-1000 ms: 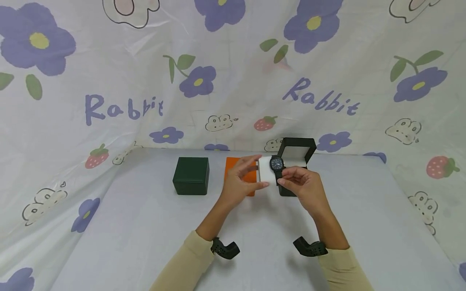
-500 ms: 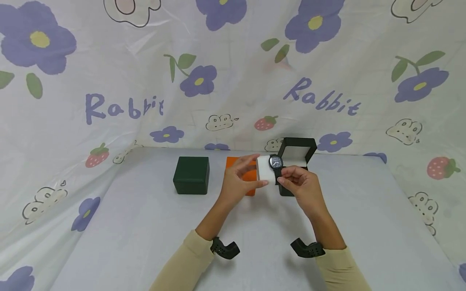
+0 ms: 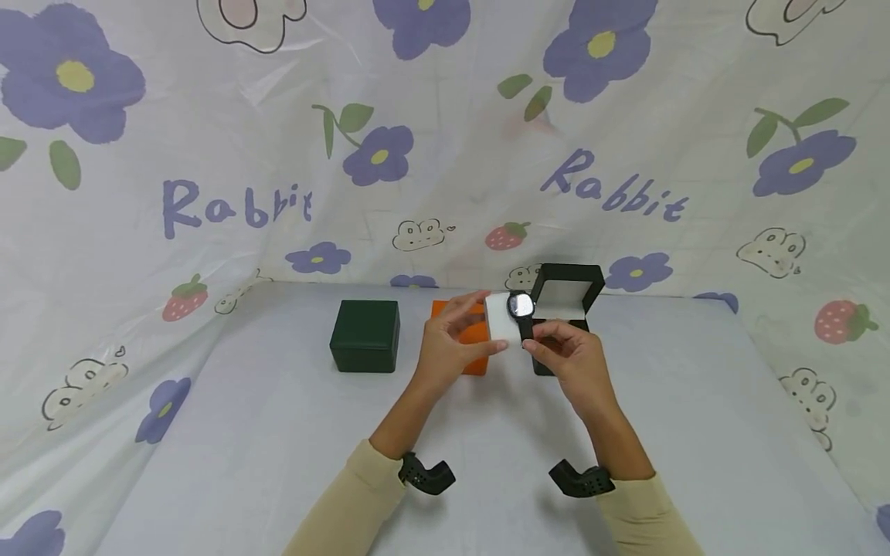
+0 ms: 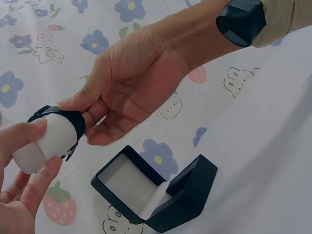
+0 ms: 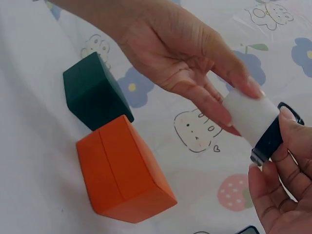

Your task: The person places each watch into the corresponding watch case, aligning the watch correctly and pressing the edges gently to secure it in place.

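Out in front, above the table, my left hand (image 3: 445, 340) grips a white watch cushion (image 3: 497, 316) between thumb and fingers. A black wristwatch (image 3: 521, 305) sits around the cushion's right end, its face turned up toward the head camera. My right hand (image 3: 572, 361) pinches the watch's dark strap below the face. In the right wrist view the strap's buckle (image 5: 257, 157) shows at the cushion's edge, near the right fingertips. Behind the right hand stands a black watch box (image 3: 572, 272) with its lid raised and a pale lining, partly hidden by that hand.
A closed dark green box (image 3: 365, 337) stands on the left of the white table (image 3: 278, 432). Between it and the black box is an orange box (image 5: 122, 170), partly behind my left hand in the head view. A patterned cloth (image 3: 445, 154) hangs at the back.
Both hands have shifted slightly left and a little upward with the cushion and watch. The watch face now reflects bright light. The boxes stay in place.
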Motion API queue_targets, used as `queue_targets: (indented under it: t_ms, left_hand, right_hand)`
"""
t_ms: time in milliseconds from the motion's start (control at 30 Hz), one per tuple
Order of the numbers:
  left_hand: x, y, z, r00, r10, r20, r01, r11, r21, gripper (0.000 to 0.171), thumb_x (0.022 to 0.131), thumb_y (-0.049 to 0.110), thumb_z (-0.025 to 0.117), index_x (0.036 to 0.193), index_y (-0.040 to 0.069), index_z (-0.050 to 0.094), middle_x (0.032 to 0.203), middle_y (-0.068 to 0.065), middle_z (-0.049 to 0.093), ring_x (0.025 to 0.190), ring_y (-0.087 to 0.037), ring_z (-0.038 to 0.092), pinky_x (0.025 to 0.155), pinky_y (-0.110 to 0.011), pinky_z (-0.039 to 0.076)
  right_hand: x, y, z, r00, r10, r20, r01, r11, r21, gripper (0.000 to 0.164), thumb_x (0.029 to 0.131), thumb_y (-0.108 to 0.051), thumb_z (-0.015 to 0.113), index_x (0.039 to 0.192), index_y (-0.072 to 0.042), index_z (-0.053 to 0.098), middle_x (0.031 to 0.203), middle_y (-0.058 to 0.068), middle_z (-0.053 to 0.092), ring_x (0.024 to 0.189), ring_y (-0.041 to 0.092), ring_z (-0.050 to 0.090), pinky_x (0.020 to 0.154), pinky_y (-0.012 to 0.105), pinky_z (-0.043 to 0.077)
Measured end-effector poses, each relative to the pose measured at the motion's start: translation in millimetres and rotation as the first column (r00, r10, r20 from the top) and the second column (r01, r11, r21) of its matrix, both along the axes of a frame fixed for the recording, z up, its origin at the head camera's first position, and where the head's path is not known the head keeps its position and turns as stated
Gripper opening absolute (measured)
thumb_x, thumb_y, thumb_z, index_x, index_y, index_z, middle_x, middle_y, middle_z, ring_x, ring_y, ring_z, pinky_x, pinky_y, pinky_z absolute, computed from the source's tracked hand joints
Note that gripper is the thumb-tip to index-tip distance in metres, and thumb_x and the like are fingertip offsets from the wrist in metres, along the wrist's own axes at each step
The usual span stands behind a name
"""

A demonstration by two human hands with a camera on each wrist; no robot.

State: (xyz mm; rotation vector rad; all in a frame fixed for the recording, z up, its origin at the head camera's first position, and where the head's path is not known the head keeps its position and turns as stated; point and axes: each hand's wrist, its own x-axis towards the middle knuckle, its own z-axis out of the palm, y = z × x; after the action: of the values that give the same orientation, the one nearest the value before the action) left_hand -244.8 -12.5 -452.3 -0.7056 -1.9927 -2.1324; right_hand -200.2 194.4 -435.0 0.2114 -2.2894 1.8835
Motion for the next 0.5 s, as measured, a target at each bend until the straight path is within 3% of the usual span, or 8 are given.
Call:
queue_targets:
  t_ms: [133, 267, 500]
  left_hand:
    - [0.1, -1, 0.7, 1.0, 0.004, 0.0, -0.004, 1.0, 0.016, 0.072, 0.076, 0.002, 0.088, 0.14, 0.022, 0.063, 0.133, -0.001, 0.06, 0.115, -0.025, 0.066, 0.098, -0.034, 0.055]
    - [0.6, 0, 0.1, 1.0, 0.022, -0.012, -0.022, 0.999, 0.03, 0.072, 0.076, 0.001, 0.088, 0.14, 0.021, 0.064, 0.133, -0.001, 0.06, 0.115, -0.025, 0.066, 0.1, -0.034, 0.054]
    - [3.1, 1, 0.4, 0.998, 0.059, -0.033, -0.057, 0.998, 0.038, 0.07, 0.077, 0.003, 0.088, 0.14, 0.022, 0.064, 0.134, 0.0, 0.059, 0.113, -0.025, 0.067, 0.104, -0.036, 0.051]
  right_hand:
    - [1.0, -2, 0.3, 1.0, -0.006, -0.002, 0.006, 1.0, -0.01, 0.021, 0.09, -0.007, 0.078, 0.108, 0.001, 0.072, 0.109, 0.01, 0.068, 0.099, 0.019, 0.066, 0.086, 0.022, 0.058]
    - [0.5, -6, -1.2, 0.998, -0.062, 0.01, 0.063, 0.998, -0.03, 0.02, 0.088, -0.008, 0.079, 0.105, 0.002, 0.073, 0.103, 0.007, 0.069, 0.093, 0.017, 0.067, 0.082, 0.022, 0.059]
    - [-1.0, -13, -2.6, 0.995, -0.094, 0.038, 0.1, 0.978, -0.183, 0.02, 0.086, 0.002, 0.078, 0.102, 0.013, 0.07, 0.096, 0.005, 0.067, 0.086, 0.014, 0.073, 0.081, 0.026, 0.06]
